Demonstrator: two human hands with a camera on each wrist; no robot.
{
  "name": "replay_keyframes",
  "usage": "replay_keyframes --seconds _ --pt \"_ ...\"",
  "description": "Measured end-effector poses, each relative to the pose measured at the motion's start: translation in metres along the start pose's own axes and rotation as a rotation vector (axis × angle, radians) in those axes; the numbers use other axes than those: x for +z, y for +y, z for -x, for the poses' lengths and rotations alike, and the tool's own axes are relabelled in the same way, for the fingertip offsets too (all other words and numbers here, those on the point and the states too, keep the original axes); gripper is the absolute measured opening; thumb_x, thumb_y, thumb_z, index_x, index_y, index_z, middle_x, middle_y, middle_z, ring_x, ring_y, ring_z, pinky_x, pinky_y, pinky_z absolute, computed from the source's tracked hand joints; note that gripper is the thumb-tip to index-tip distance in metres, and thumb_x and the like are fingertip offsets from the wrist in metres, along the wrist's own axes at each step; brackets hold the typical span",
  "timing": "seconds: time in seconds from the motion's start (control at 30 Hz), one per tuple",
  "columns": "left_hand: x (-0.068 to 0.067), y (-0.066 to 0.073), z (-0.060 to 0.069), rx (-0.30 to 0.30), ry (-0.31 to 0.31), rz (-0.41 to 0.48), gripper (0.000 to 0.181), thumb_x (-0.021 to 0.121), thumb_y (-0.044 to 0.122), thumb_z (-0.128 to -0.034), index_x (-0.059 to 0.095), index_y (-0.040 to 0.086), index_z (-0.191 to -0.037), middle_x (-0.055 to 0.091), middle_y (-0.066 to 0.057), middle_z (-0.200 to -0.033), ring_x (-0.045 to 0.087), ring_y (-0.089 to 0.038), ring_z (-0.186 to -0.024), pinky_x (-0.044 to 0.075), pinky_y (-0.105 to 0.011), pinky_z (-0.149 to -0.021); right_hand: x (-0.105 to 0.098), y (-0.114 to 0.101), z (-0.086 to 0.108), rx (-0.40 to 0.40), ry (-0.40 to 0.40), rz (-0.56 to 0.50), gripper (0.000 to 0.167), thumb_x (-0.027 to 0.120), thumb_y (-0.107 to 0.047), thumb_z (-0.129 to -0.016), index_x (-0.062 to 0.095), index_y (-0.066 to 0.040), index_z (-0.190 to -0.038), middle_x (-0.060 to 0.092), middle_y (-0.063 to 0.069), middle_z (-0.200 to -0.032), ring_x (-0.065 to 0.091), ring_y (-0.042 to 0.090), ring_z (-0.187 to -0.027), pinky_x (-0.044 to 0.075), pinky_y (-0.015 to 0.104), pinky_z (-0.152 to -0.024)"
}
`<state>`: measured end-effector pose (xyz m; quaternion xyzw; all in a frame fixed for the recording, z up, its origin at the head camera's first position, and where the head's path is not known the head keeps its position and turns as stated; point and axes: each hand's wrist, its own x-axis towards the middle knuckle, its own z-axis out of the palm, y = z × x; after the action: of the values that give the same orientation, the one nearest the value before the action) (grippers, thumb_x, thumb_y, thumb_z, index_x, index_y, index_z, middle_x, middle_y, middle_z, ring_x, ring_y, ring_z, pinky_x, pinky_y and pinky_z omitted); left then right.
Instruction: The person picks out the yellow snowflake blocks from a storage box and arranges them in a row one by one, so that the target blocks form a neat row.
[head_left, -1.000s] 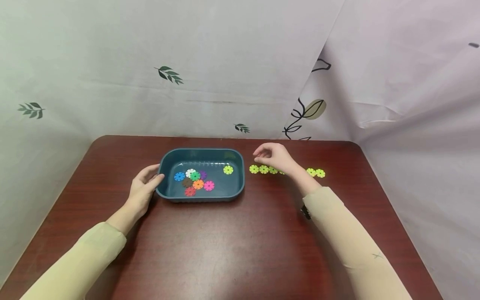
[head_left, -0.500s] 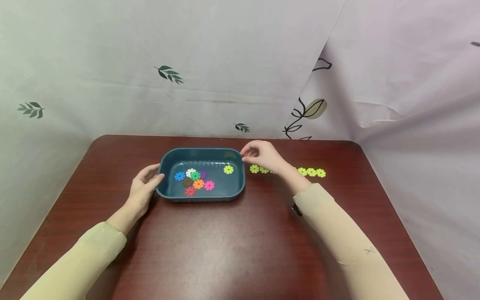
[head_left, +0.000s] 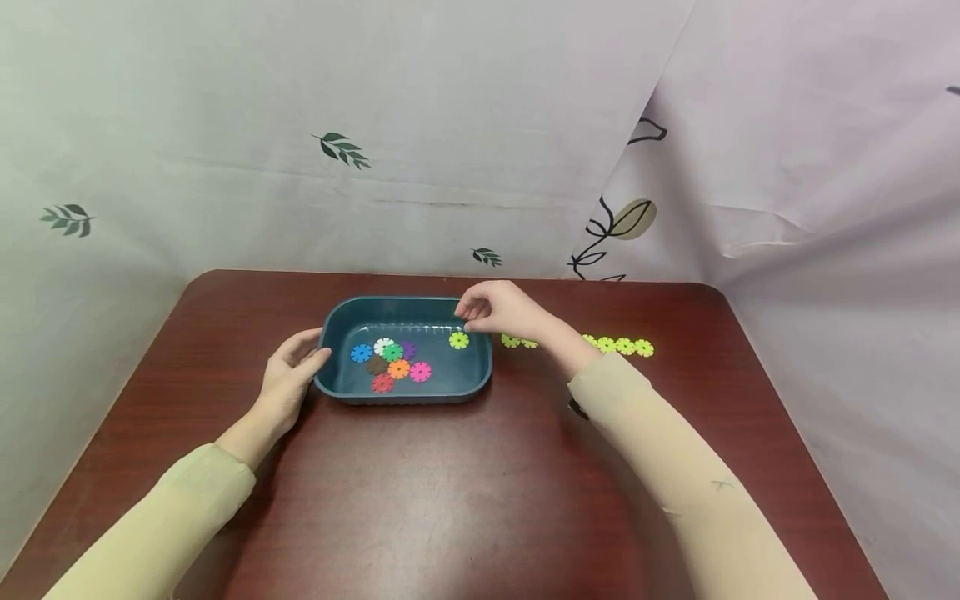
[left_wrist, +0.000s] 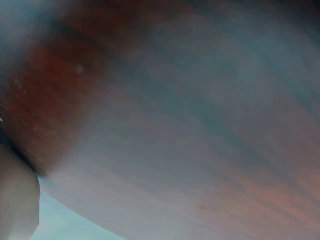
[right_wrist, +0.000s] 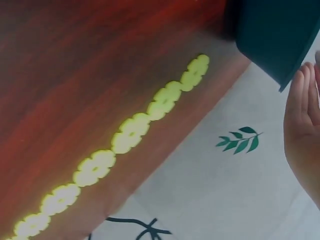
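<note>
My left hand grips the left end of a dark blue-green plastic tray, thumb at the rim. Over the tray's right end hangs my right hand, fingers loosely bent and nothing seen between them. Just below its fingertips a yellow snowflake disc lies on the tray floor. Left of that sits a loose cluster of notched discs, among them a blue disc, an orange disc and a pink disc. A chain of yellow discs lies on the table right of the tray, partly hidden by my right wrist in the head view.
The brown wooden table meets a pale curtain with leaf prints along its back edge. More curtain hangs at both sides. The left wrist view is mostly blurred, with a bit of the hand at its lower left.
My right hand has moved left, from above the yellow chain to over the tray's right end. The left hand stays on the tray, and the discs lie as before.
</note>
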<state>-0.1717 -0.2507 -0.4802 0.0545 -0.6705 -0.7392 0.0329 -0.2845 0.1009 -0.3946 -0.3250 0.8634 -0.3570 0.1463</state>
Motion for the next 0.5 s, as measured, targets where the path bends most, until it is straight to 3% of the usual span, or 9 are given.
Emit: replay_keyframes --seconds 0.5 --pt "0.000 0.001 0.001 -0.009 0.008 -0.042 0.027 0.066 0.009 -0.1053 0.066 0.024 -0.127 0.065 0.023 -0.118 0.060 0.006 -0.114 0.052 -0.006 -0.091 -0.004 -0.014 -0.031 0.001 -0.343 0.158 0.025 0.076 0.000 -0.095 0.078 0.000 -0.120 0.081 0.012 -0.113 0.078 0.019 -0.101 0.063 0.029 -0.090"
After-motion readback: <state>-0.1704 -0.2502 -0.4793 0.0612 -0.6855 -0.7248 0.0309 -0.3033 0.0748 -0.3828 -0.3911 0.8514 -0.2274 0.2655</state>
